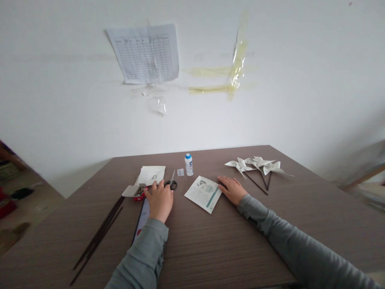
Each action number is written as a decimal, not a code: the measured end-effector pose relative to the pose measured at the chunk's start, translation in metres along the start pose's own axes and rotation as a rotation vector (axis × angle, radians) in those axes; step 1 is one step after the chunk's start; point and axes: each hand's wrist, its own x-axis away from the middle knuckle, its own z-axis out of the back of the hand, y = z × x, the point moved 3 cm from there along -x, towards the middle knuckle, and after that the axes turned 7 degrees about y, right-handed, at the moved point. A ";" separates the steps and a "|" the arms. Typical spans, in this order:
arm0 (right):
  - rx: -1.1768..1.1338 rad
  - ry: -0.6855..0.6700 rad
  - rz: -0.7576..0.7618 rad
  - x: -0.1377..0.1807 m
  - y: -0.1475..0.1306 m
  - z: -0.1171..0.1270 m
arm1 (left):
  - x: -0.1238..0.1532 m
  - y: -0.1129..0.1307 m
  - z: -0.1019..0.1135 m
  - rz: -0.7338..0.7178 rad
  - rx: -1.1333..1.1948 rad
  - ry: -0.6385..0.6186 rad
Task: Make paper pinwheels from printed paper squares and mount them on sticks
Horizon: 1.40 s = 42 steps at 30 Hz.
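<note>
My left hand (pixel 160 199) lies flat on the brown table (pixel 210 241), fingers stretched toward the scissors (pixel 172 182) and just touching their black handles. It partly covers a phone (pixel 142 218) lying screen up. My right hand (pixel 231 188) rests palm down and open beside a printed paper square (pixel 203 193), its fingers at the paper's right edge. Neither hand holds anything.
A white glue bottle with a blue cap (pixel 189 164) stands at the back. A small open box of pins (pixel 135 192) and another paper sheet (pixel 152 175) lie left. Dark thin sticks (pixel 99 235) lie front left. Several paper pinwheels on sticks (pixel 257 166) lie right.
</note>
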 end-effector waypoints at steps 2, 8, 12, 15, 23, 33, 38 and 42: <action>-0.008 0.002 -0.003 0.000 0.001 0.001 | -0.001 -0.003 -0.001 -0.003 -0.010 0.011; 0.013 -0.025 -0.011 0.000 -0.001 0.002 | -0.003 -0.007 -0.007 -0.018 -0.010 0.007; 0.016 -0.030 -0.013 0.000 -0.003 0.002 | -0.003 -0.007 -0.008 -0.027 0.001 0.000; 0.017 -0.023 -0.018 0.000 -0.002 0.003 | -0.003 -0.005 -0.007 -0.029 0.002 -0.014; 0.042 -0.016 0.012 0.001 0.000 0.000 | -0.005 0.000 -0.006 -0.034 0.018 -0.022; 0.020 -0.070 -0.024 0.003 -0.007 0.007 | -0.005 0.008 -0.026 -0.156 0.139 0.110; 0.016 -0.082 -0.016 0.004 -0.010 0.009 | 0.004 0.023 -0.028 -0.215 0.220 0.175; 0.010 -0.076 -0.005 0.004 -0.010 0.008 | 0.009 0.031 -0.021 -0.254 0.263 0.204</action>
